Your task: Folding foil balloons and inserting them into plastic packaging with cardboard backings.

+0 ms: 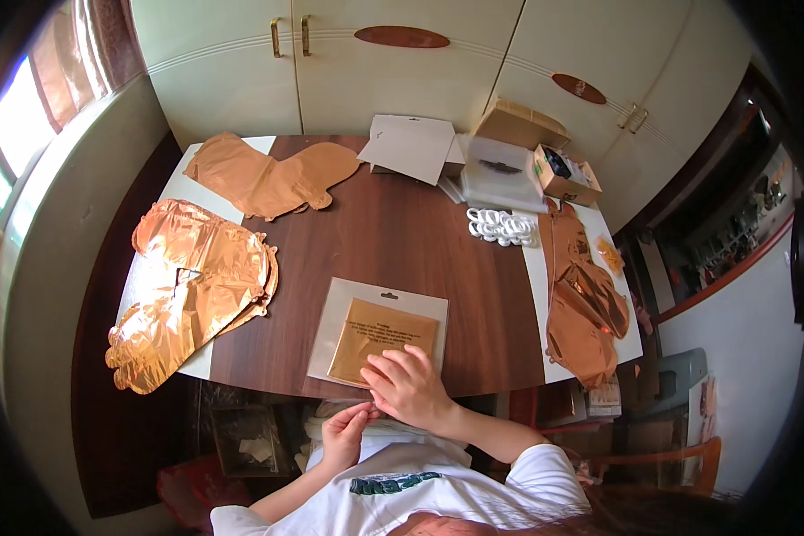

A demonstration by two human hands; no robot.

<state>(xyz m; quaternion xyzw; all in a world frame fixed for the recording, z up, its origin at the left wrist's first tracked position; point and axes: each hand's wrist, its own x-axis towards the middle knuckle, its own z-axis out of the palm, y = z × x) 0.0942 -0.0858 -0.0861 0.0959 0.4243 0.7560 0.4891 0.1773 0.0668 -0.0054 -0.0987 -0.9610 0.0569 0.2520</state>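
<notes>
We look down and forward from head height through one wide fisheye view. Close below us, the left hand (pixel 344 432) and right hand (pixel 410 389) sit at lower centre; farther off, past the table (pixel 384 241), we face cupboards (pixel 402 85) along the top edge

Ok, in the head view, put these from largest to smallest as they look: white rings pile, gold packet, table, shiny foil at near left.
1. Table
2. Shiny foil
3. Gold packet, partly covered by a hand
4. White rings pile, though it lies farther off
</notes>
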